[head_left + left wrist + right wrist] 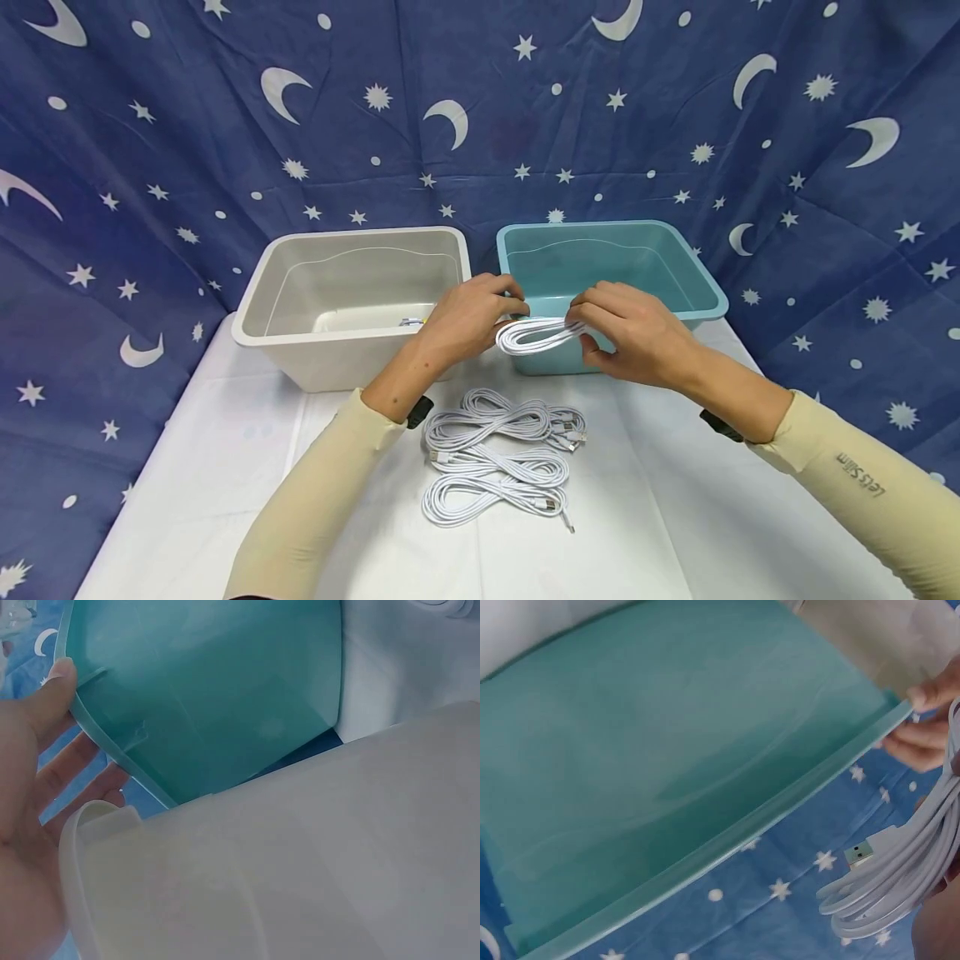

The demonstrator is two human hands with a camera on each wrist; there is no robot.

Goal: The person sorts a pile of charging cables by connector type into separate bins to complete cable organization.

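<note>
My right hand (637,333) grips a coiled white USB cable (536,335) in front of the teal bin (708,310). The cable's USB plug (859,853) sticks out of the coil in the right wrist view. With thumb and fingers on either side, my left hand (468,312) pinches the teal bin's rim at its near left corner, close to the grey bin (345,337). Below both hands, several more coiled white cables (487,492) lie in a stack on the white table (375,533).
The grey bin stands left of the teal one, a narrow gap between them. A small plug end (411,322) shows inside the grey bin. A blue curtain (480,192) with moons and stars hangs behind and at both sides.
</note>
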